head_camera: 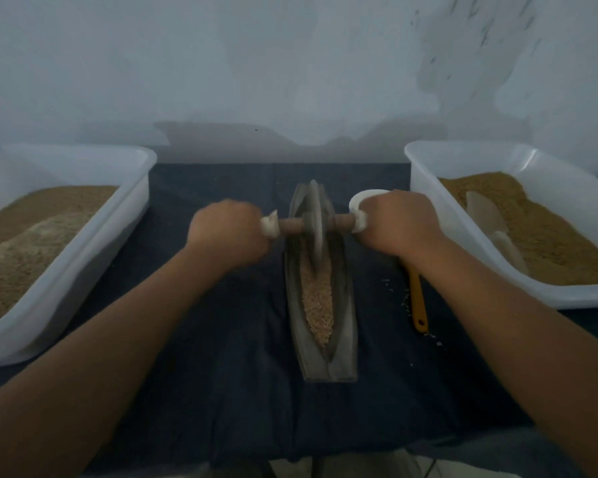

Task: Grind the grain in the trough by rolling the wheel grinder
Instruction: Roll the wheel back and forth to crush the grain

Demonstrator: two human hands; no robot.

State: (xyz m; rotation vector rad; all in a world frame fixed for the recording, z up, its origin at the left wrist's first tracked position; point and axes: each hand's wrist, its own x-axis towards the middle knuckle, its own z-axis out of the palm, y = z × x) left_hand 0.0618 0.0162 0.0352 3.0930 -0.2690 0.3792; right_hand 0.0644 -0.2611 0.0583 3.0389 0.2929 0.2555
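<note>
A long, boat-shaped grey trough [342,353] lies lengthwise on the dark cloth in the middle. Pale grain [317,305] fills its groove from the middle toward me. The grey wheel grinder [315,222] stands upright in the groove at the far half, its brown wooden axle [290,225] sticking out on both sides. My left hand [227,236] is closed around the left end of the axle over a bit of white cloth. My right hand [399,222] grips the right end the same way.
A white tub [83,243] of brown ground grain sits at the left. Another white tub [428,208] with grain and a pale scoop [487,219] sits at the right. A white cup [363,198] and a yellow-handled tool [417,305] lie beside the trough, with stray grains near them.
</note>
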